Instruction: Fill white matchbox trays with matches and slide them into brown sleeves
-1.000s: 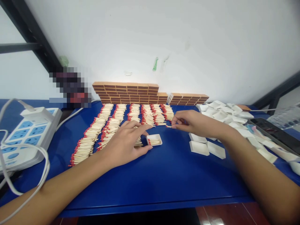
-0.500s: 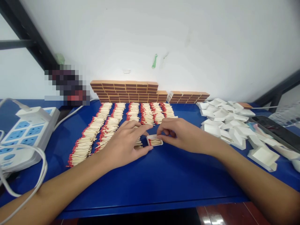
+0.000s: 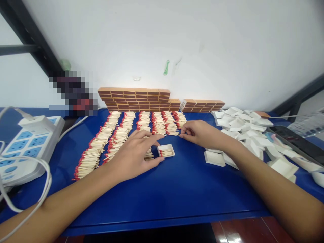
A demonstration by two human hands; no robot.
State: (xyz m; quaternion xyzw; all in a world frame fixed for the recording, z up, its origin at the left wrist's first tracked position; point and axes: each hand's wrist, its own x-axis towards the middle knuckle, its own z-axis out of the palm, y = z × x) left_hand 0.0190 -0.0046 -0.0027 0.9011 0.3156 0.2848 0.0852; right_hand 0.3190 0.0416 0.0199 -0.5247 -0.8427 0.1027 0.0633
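A small white matchbox tray (image 3: pixel 172 147) lies on the blue table with red-tipped matches (image 3: pixel 166 153) inside. My left hand (image 3: pixel 136 152) holds the tray at its left end, thumb at the near corner and a finger behind; the index finger arches free above. My right hand (image 3: pixel 198 133) is up and to the right of the tray, thumb and fingertips pinched together beside the front of the rightmost match row (image 3: pixel 180 118). Whatever is between those fingertips is too small to make out. More match rows (image 3: pixel 159 123) run side by side behind and left of the tray.
Brown-sided matchboxes (image 3: pixel 136 98) are stacked against the wall, with a lower stack (image 3: pixel 204 105) to the right. White trays (image 3: pixel 235 121) are heaped at right; one tray (image 3: pixel 214 158) lies nearer, by my right forearm. A phone (image 3: pixel 298 141) and power strip (image 3: pixel 27 145) flank the table.
My right hand has left the tray and moved up and right to the rightmost match row. The left hand and tray stay nearly in place. Some white trays behind the forearm are now uncovered.
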